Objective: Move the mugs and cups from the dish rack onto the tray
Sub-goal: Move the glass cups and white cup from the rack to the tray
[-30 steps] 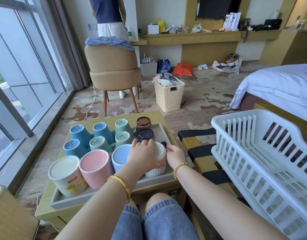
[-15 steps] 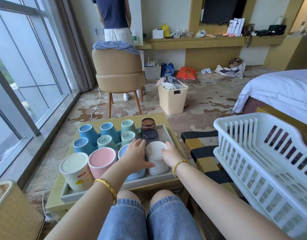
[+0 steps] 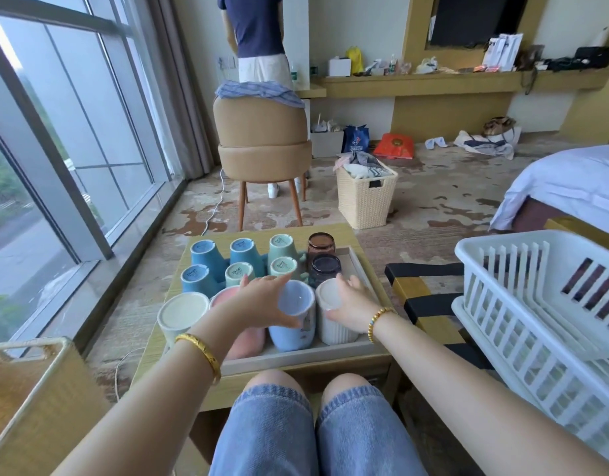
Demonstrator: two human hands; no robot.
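- Window [image 3: 55,149]: fills the left of the frame, floor to top.
- Bed [image 3: 571,180]: white cover, right edge of the frame, mid height.
- Dish rack [image 3: 536,304]: white plastic, lower right; no mugs or cups visible inside it.
- Chair [image 3: 263,139]: tan, upper centre, striped cloth over its back; a standing person [image 3: 258,32] behind it.
- Bench [image 3: 193,379]: low, wooden, centre of the frame, above the seated person's denim-clad knees.
- Wicker basket [image 3: 365,197]: on the floor, just above the bench's far right corner, with cloth inside.
- Tray [image 3: 296,355]: grey, on the bench; carries all the mugs and cups, every one upside down.
- Far rows: four blue cups [image 3: 207,255], four green cups [image 3: 282,247], a brown glass [image 3: 321,243] and a dark glass [image 3: 325,269] to their right.
- Near row, left to right: cream mug [image 3: 183,312], pink mug [image 3: 244,341], lavender-blue mug [image 3: 292,331], white ribbed mug [image 3: 334,324].
- Left hand [image 3: 262,300]: fingers and thumb curved, spread around the lavender-blue mug's upturned base; thumb against its near side, so it appears to hold it. Gold bangle on the wrist.
- Right hand [image 3: 351,304]: fingers loosely extended along the right side of the white ribbed mug, touching it; cannot tell whether it grips. Bead bracelet on the wrist.
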